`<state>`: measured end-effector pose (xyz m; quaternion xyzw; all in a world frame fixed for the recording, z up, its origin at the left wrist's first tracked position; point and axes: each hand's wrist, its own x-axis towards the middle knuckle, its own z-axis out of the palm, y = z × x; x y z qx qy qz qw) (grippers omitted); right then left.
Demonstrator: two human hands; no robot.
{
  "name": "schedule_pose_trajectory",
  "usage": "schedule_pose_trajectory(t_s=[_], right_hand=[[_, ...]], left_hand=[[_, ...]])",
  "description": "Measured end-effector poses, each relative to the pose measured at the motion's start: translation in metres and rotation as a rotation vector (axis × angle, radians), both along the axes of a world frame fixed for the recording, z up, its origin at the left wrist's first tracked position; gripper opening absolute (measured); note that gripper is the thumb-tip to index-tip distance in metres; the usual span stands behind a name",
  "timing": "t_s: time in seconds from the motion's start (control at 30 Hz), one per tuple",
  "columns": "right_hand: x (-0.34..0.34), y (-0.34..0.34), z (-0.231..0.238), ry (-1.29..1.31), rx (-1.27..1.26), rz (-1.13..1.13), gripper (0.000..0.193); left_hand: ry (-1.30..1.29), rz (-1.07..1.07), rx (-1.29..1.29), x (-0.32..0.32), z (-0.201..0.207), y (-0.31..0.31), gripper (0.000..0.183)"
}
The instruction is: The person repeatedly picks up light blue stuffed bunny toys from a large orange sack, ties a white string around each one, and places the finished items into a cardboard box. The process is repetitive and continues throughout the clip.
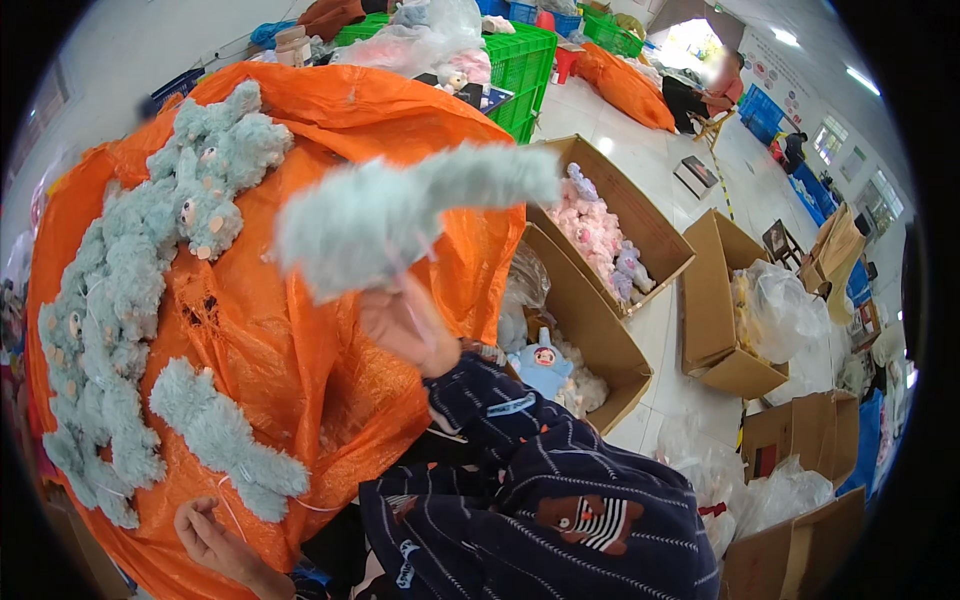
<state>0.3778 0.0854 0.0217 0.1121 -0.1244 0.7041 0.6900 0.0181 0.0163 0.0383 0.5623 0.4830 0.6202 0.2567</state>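
Observation:
A fluffy pale blue-green plush piece (370, 215), long and smeared by motion, hangs in the air above the orange sack. My right hand (410, 325) is at its underside, closed on it, with the fingertips partly blurred and a thin cord beside them. At the lower left, my left hand (215, 535) has loosely curled, parted fingers and nothing visible in them. Just beyond it lies a second fluffy plush piece (230, 440) with a thin white string. Several matching plush toys (110, 310) with small faces are heaped along the left of the orange sack (270, 320).
Right of the sack stand open cardboard boxes; one box (660, 240) contains pink plush toys (585, 225), and a nearer one holds a blue plush toy (542, 362). Green crates (525, 75) stand behind. Another person (712, 95) sits farther off near an orange bundle (625, 85).

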Motion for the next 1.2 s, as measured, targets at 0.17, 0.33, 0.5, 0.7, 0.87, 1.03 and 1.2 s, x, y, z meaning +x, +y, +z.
schedule_pose_trajectory(t_s=[0.17,0.33,0.5,0.7,0.87,1.03,1.2], right_hand=[[0.099,-0.021,0.027,0.12,0.051,-0.456,0.037],[0.093,-0.028,0.043,0.037,-0.088,-0.567,0.051],[0.001,-0.018,0.037,-0.82,-0.327,-0.32,0.035],[-0.114,-0.024,-0.003,-1.729,0.339,-0.106,0.048],[-0.136,-0.016,-0.022,-1.602,0.277,-0.061,0.045],[-0.158,-0.026,-0.005,-1.584,0.143,0.092,0.031],[-0.153,-0.028,-0.006,-1.567,0.106,0.171,0.026]], left_hand=[[-0.02,0.078,0.033,0.007,0.003,-0.004,0.019],[0.005,0.052,-0.142,0.023,0.006,-0.005,0.021],[0.124,-0.178,-0.223,-0.008,-0.068,0.031,0.033],[0.028,-0.152,-0.337,0.004,-0.042,0.008,0.042],[-0.088,-0.306,-0.359,0.017,-0.046,0.028,0.043],[-0.427,-0.36,-0.436,0.02,-0.033,0.026,0.042],[-0.556,-0.322,-0.423,0.01,-0.03,0.021,0.045]])
